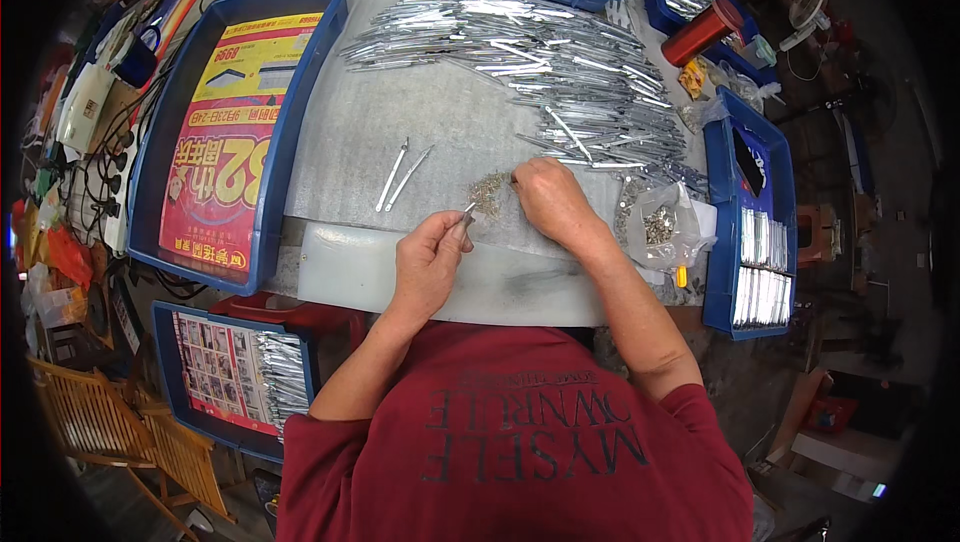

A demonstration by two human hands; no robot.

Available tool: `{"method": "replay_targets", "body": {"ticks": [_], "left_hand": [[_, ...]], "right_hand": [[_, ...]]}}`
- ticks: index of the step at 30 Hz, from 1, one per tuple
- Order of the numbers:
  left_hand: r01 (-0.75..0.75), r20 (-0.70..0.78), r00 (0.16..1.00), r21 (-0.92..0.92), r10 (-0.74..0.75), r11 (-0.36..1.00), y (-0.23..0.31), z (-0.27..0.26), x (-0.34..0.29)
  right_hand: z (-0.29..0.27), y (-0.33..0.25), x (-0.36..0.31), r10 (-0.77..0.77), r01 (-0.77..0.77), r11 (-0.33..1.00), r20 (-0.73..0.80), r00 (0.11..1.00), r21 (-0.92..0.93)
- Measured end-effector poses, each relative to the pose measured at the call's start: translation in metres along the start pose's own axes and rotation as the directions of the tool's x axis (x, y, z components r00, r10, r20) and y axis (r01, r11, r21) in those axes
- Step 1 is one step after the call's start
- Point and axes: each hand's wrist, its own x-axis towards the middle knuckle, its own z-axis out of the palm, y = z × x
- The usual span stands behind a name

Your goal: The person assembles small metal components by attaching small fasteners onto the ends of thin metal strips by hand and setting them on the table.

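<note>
My left hand (pixel 430 257) is closed in a pinch on a slim silver metal piece (pixel 469 209), most of it hidden by the fingers. To its right, my right hand (pixel 553 202) has its fingertips pressed together at the edge of a small heap of tiny brass-coloured metal parts (pixel 488 189). Whatever those fingertips hold is too small to make out. Left of the heap, two slim pointed metal strips (pixel 407 180) lie side by side on the pale mat. Beyond both hands spreads a large pile of similar silver strips (pixel 600 92).
A blue tray lined with printed sheets (pixel 270 212) borders the mat at left. Lower left, another blue tray (pixel 180 382) contains strips. At right are a clear bag of small parts (pixel 662 225), a blue tray of stacked strips (pixel 718 282) and a red cylinder (pixel 703 32).
</note>
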Motion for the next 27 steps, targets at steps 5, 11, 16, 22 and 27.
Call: {"method": "replay_targets", "body": {"ticks": [5,11,16,22,27], "left_hand": [[-0.005,-0.002,1.000,-0.018,0.005,1.000,0.002,0.000,0.002],[0.002,-0.007,1.000,-0.042,-0.002,0.999,0.003,0.000,0.002],[-0.021,-0.024,1.000,-0.051,0.019,0.998,0.001,-0.003,0.001],[-0.121,-0.007,0.993,0.050,0.122,0.991,0.003,0.011,0.005],[-0.244,0.039,0.970,0.139,0.241,0.960,0.002,0.019,0.010]], "right_hand": [[-0.004,-0.006,0.006,-0.023,0.026,0.996,0.038,0.999,-0.087],[-0.010,-0.010,0.008,-0.003,0.018,0.988,0.101,0.995,-0.154],[-0.014,-0.017,0.000,0.192,-0.174,0.954,-0.048,0.980,0.245],[-0.022,-0.041,-0.021,0.333,-0.408,0.126,0.349,0.876,0.904],[-0.025,-0.047,-0.030,0.303,-0.419,-0.015,0.403,0.864,0.908]]}}
